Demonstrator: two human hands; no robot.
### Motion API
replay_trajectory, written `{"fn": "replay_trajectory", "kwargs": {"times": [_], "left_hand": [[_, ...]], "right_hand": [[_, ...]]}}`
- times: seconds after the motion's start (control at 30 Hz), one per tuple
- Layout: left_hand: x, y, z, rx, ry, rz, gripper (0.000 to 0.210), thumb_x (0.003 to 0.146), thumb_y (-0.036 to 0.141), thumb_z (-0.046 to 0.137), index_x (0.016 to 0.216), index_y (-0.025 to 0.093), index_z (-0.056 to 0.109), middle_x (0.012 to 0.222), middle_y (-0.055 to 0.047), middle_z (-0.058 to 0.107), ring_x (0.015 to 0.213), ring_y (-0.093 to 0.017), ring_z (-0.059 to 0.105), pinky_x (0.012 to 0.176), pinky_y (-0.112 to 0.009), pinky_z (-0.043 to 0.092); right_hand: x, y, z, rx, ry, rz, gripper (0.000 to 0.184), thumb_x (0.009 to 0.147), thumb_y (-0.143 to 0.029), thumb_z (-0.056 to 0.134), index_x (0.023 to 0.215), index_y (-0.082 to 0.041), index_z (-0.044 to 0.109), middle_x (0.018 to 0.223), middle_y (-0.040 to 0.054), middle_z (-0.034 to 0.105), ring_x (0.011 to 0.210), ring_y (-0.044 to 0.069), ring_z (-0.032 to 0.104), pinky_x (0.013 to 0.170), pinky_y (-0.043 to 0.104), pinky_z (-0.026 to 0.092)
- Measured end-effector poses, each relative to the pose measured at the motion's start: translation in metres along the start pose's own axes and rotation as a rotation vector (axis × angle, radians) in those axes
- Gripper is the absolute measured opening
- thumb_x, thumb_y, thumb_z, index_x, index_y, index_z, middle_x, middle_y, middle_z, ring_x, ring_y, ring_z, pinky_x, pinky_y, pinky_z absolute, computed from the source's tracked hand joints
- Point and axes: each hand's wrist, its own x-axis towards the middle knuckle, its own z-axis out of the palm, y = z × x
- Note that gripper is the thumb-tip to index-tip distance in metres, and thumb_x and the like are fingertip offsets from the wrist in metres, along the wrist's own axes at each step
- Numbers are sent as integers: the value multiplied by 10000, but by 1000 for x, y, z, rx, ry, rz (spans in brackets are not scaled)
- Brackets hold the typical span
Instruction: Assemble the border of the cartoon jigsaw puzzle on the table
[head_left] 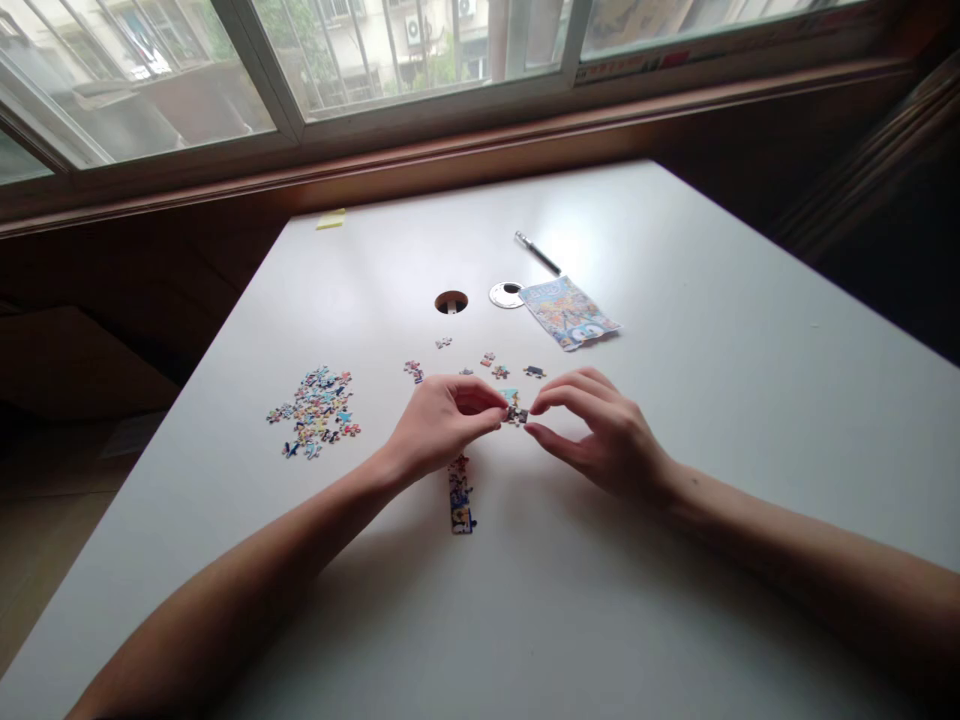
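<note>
My left hand (442, 422) has thumb and fingertips closed on a small dark jigsaw piece (517, 414), held above the white table. Facing it from the right, my right hand (604, 425) has its thumb and index finger apart, their tips right beside the piece's right edge. A light blue jigsaw piece (510, 395) shows just behind the held one. Below my left wrist lies a narrow joined strip of jigsaw pieces (460, 500), its upper end hidden by the hand. Several loose pieces (500, 372) are scattered just beyond my hands.
A pile of jigsaw pieces (315, 412) lies on the left of the table (375, 620). Farther back are a round cable hole (451, 302), a white ring cover (504, 294), a colourful picture sheet (570, 312), a pen (538, 253) and a yellow note (331, 219).
</note>
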Motion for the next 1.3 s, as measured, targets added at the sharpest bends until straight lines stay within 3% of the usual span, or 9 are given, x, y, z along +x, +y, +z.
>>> {"fn": "replay_trajectory", "kwargs": {"times": [0.17,0.27,0.4,0.47,0.53,0.73,1.3], "left_hand": [[0,0,1,3,-31,8,118,809,207,711,887,126,749,825,-64,749,787,-161,706,758,-268,569],[0,-1,-1,150,-26,75,123,848,213,666,913,145,744,842,-56,754,768,-156,700,728,-270,565],[3,-10,-5,513,85,425,147,862,141,604,923,175,733,939,-53,744,892,-181,671,824,-327,553],[4,-16,-6,614,33,593,182,857,100,584,946,182,719,1003,-56,736,996,-198,646,918,-361,534],[5,-22,-7,682,-44,675,207,865,91,570,985,193,704,1054,-54,729,1049,-203,631,962,-377,521],[5,-28,-5,771,-115,708,239,856,112,595,1049,210,694,1172,-52,716,1149,-211,626,1012,-392,502],[4,-25,-4,827,-167,726,191,926,166,555,1038,208,703,1155,-38,739,1131,-182,663,1028,-356,457]], "right_hand": [[0,2,1,16,-4,12,171,835,-166,698,981,-230,638,903,52,694,871,224,613,790,386,529],[0,6,0,5,-6,44,162,829,-154,691,964,-227,641,891,48,689,874,221,613,800,379,526],[-1,14,0,4,-97,133,132,817,-190,702,935,-240,667,983,61,666,975,242,596,875,406,516],[-3,16,0,20,-186,140,108,813,-204,707,907,-248,678,1025,63,646,1025,253,574,919,428,501],[-5,17,1,21,-242,139,92,816,-213,706,896,-253,685,1049,65,630,1052,259,555,952,449,484],[-6,17,2,19,-267,139,103,829,-216,694,925,-253,683,1075,68,617,1070,259,546,978,456,468],[-6,18,1,-26,-287,142,95,846,-252,674,941,-255,681,1073,68,633,1062,260,562,990,450,466]]}}
